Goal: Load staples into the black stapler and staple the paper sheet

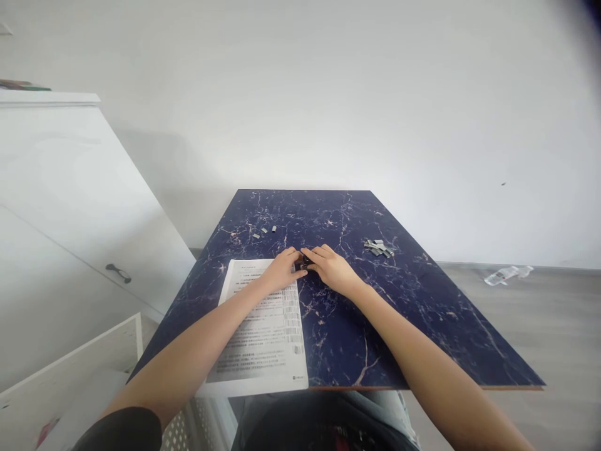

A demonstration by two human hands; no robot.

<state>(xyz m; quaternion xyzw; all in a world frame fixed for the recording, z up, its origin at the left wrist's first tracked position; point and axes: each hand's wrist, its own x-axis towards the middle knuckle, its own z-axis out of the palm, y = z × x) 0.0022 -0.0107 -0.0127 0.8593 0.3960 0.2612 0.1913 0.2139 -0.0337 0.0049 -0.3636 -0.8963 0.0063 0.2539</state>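
My left hand (280, 270) and my right hand (331, 268) meet near the middle of a dark blue marbled table (404, 313). Both close their fingertips on a small black object (302, 263), likely a stapler or clip, too small to name surely. The object sits at the top right corner of a printed paper sheet (263, 332). My left hand rests on that sheet. A pile of metal staple strips (378, 248) lies to the right of my right hand. A few loose staple pieces (264, 232) lie beyond my left hand.
A white cabinet (61, 207) with a dark handle (118, 272) stands to the left. A white open box (70, 382) is at the lower left. A clear plastic bottle (507, 274) lies on the grey floor at the right. A white wall is behind.
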